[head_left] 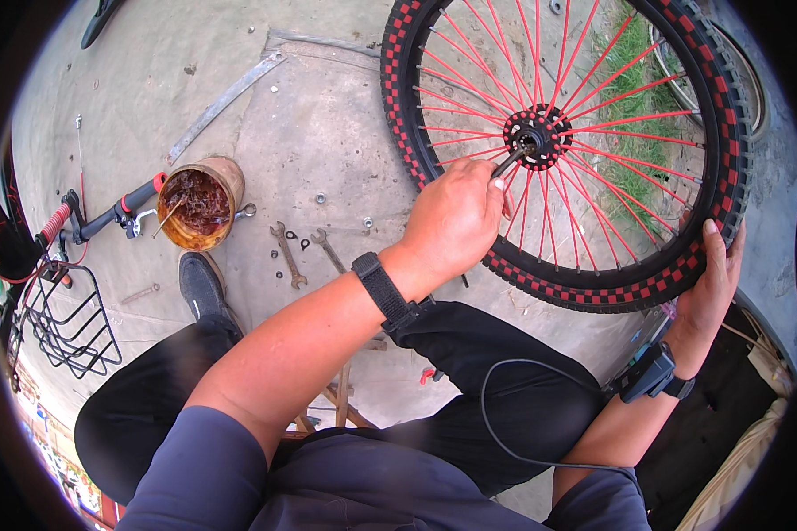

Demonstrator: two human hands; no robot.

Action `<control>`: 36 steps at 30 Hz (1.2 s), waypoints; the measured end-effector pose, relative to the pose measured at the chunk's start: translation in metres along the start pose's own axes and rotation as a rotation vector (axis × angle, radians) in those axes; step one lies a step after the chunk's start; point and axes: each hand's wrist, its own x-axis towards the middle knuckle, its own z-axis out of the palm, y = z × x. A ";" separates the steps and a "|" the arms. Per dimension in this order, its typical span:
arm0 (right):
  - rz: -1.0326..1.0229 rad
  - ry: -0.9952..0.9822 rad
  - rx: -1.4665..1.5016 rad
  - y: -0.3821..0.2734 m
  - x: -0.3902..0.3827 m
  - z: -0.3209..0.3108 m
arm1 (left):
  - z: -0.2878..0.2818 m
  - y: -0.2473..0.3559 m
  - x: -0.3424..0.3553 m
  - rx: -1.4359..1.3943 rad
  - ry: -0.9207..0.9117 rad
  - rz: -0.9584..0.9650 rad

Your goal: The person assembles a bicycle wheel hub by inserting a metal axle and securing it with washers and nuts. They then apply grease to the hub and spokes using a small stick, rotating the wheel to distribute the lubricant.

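While the bicycle wheel stands upright on the concrete ground in front of the seated person's knees, both hands work on it in the head view. The left hand is closed around a thin dark tool, pinching its shaft so that the tip meets the hub, where the red spokes gather. The right hand lies spread against the outer edge of the black tyre with red checks, fingers flat on the tread, thumb on the sidewall. To the left on the ground, a rusty tin of dark grease sits beside a handlebar with red grip. Two spanners lie near it, between tin and wheel. A wire basket rests at the far left.
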 end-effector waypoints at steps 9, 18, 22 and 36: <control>0.009 0.052 -0.006 0.000 -0.003 0.002 | 0.000 0.001 -0.001 -0.002 -0.018 -0.007; 0.009 0.046 0.008 0.000 -0.003 0.002 | 0.003 -0.001 -0.001 -0.009 -0.011 0.005; 0.006 0.051 0.001 -0.002 -0.003 0.005 | 0.005 0.000 0.000 -0.002 -0.019 0.002; -0.005 0.022 0.010 -0.002 -0.002 0.007 | 0.002 0.008 -0.002 -0.036 -0.006 0.046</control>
